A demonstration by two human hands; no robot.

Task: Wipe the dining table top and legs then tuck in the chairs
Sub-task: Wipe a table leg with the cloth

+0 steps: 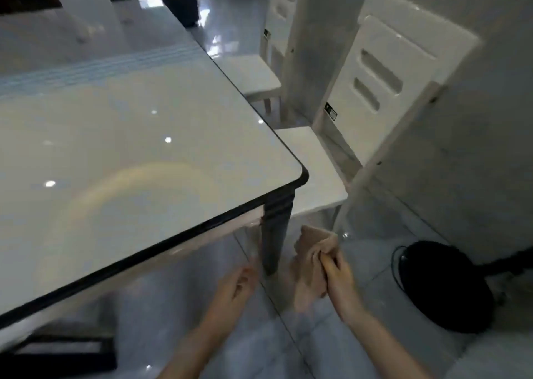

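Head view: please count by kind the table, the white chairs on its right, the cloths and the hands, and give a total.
Tables: 1, the dining table
White chairs: 2, near chair and far chair
Cloths: 1, the cloth
Hands: 2, left hand and right hand
Total: 6

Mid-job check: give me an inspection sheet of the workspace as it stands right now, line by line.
Surface: table top glossy white with a dark rim; light reflections on it.
Job's things: beige cloth beside the dark table leg; near chair and far chair stand along the table edge, seats mostly outside it.
Clutter: black round object on the floor by the near chair.
Grippers: right hand grips the cloth; left hand near the leg, blurred, hold unclear.
Cables: thin dark loop at the black object, possibly a cord.
Surroundings: glossy tiled floor; pale wall.
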